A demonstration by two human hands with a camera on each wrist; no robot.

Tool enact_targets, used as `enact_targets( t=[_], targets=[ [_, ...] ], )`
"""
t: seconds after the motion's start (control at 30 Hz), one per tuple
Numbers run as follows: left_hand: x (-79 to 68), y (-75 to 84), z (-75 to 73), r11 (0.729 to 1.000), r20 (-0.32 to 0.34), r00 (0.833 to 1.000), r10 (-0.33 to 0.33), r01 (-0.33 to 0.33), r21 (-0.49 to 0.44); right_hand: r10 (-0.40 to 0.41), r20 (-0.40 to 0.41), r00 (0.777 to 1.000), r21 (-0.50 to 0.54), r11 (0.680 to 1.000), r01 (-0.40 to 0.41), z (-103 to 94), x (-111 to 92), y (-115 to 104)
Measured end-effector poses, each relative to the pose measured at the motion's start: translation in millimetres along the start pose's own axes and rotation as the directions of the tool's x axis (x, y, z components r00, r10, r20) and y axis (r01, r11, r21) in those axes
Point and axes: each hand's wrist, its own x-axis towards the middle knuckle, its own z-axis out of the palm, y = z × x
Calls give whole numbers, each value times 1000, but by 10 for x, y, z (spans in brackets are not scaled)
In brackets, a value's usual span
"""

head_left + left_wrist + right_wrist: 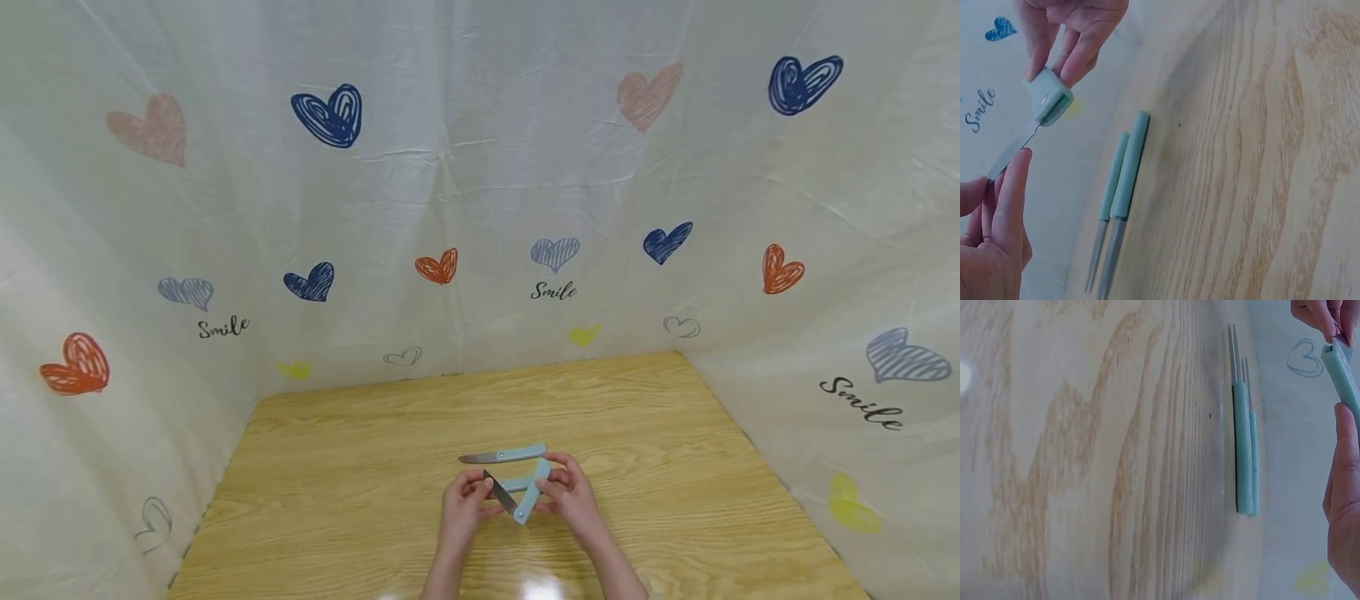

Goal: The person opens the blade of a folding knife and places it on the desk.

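Between my two hands is a folding knife with a pale blue-green handle (pixel 531 497), its blade (pixel 500 493) swung partway out at an angle. My left hand (pixel 461 507) pinches the blade toward its tip between thumb and fingers. The handle's far end is gripped by my right hand (pixel 576 502). In the left wrist view, a slot shows in the end of the handle (pixel 1047 97) where the blade joins it. Two more knives of the same colour lie unfolded on the table: a farther knife (pixel 521 453), and a nearer knife (pixel 514 483) partly hidden behind the held one.
The wood-grain table (pixel 360 483) spreads out on both sides of the hands. A white curtain (pixel 480 192) printed with hearts and "Smile" hangs along its back and sides. In the right wrist view, the larger-looking knife (pixel 1243 450) lies alongside the other knife (pixel 1255 465).
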Motion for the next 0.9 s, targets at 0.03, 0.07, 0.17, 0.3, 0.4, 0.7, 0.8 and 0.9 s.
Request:
enact_targets(
  t=[0.03,0.07,0.17,0.3,0.4,0.7,0.8,0.9],
  targets=[
    [-4,-14,-5,1000,-5,1000,-11,11,0,4,-3,1000,4,1000,-4,-5,-7,9],
    [-8,-25,-8,1000,-10,1000,-23,23,1,5,-4,1000,6,1000,-5,-10,-14,18],
    [-17,-59,-13,999,-25,999,-48,48,-8,3,0,1000,2,1000,-3,-24,-35,42],
    [-29,-73,-7,998,-47,997,-55,54,-26,-18,13,1000,1,1000,18,-35,-46,66],
    [-33,-68,-4,998,-60,997,-57,55,-40,-32,11,999,12,999,32,-42,-40,80],
    [-26,-41,-10,997,-80,995,-60,56,-52,-3,-56,998,37,999,5,-42,-10,84],
    [-19,-56,-15,996,-87,994,-59,53,-68,6,-79,997,50,999,-2,-35,-18,84],
    [-13,-83,-15,995,-101,993,-61,52,-87,12,-95,995,65,998,-6,-32,-29,80]
  ],
)
